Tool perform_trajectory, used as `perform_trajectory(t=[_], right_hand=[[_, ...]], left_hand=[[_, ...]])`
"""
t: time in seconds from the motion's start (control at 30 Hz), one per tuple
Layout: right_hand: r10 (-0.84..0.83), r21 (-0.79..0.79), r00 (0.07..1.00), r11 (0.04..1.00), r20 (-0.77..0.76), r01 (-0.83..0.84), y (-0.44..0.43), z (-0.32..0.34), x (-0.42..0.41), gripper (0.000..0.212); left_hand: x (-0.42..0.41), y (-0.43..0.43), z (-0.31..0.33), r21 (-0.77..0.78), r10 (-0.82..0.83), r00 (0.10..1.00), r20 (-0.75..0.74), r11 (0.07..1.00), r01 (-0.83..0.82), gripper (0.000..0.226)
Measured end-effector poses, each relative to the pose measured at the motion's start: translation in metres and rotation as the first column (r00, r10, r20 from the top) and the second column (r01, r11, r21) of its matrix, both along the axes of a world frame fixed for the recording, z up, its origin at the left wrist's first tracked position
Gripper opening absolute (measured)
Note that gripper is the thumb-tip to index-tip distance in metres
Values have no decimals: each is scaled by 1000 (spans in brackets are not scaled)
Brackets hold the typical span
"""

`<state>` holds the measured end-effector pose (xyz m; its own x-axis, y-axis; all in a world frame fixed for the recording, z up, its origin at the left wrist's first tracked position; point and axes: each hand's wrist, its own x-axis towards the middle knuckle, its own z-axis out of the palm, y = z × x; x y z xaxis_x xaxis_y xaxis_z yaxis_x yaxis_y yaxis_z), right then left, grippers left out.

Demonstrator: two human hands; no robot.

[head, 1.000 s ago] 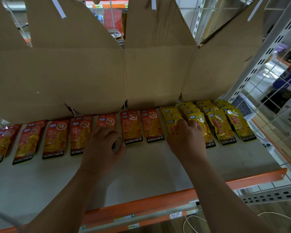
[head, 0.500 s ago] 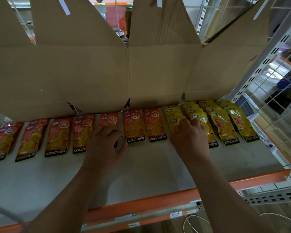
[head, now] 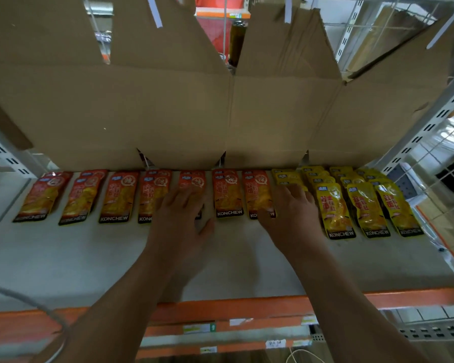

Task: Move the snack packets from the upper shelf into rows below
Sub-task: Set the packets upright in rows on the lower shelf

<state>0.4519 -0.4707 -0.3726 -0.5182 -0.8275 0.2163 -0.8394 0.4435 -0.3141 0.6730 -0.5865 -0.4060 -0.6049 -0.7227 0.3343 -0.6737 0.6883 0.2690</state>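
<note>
Fingers of the left hand [head: 180, 216], curled half a second ago, now lie straighter; both hands stay where they were.

Nearest runs the shelf's orange front rail [head: 247, 306], with price labels [head: 198, 328] below it and a white cable [head: 24, 299] looping in at the left. Both forearms reach over the pale shelf [head: 89, 258]. The left hand is open, fingers flat on the fifth orange packet [head: 193, 180], hiding its lower part, thumb spread to the right. The right hand [head: 292, 210] is also open, pressed palm-down on the first column of yellow packets [head: 286, 176], its heel overlapping the corner of the neighbouring orange packet [head: 257, 195].

Orange packets [head: 118, 197] lie side by side across the left and middle of the shelf; overlapping yellow rows [head: 362, 208] fill the right. Just behind them stands an opened cardboard box [head: 142, 113], flaps raised, with a dark bottle [head: 237, 40] showing between the flaps.
</note>
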Motion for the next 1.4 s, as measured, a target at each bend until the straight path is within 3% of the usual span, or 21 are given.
perform_trajectory(t=[0.3, 0.6, 1.0, 1.23, 1.4], right_hand=[[349, -224, 937, 914, 11, -338, -41, 53, 89, 39], [698, -426, 716, 645, -10, -635, -55, 140, 230, 44], [800, -600, 568, 362, -192, -713, -45, 264, 482, 48], [794, -563, 551, 341, -256, -753, -52, 323, 613, 49], [812, -525, 524, 337, -259, -782, -70, 359, 675, 46]], left_hand=[[75, 39, 51, -46, 207, 973, -97, 976, -213, 61], [209, 72, 133, -164, 387, 889, -244, 887, -431, 60], [463, 127, 276, -420, 491, 809, -323, 692, -587, 56], [600, 141, 351, -496, 575, 746, -336, 565, -660, 52], [666, 126, 373, -492, 614, 722, -320, 543, -680, 50]])
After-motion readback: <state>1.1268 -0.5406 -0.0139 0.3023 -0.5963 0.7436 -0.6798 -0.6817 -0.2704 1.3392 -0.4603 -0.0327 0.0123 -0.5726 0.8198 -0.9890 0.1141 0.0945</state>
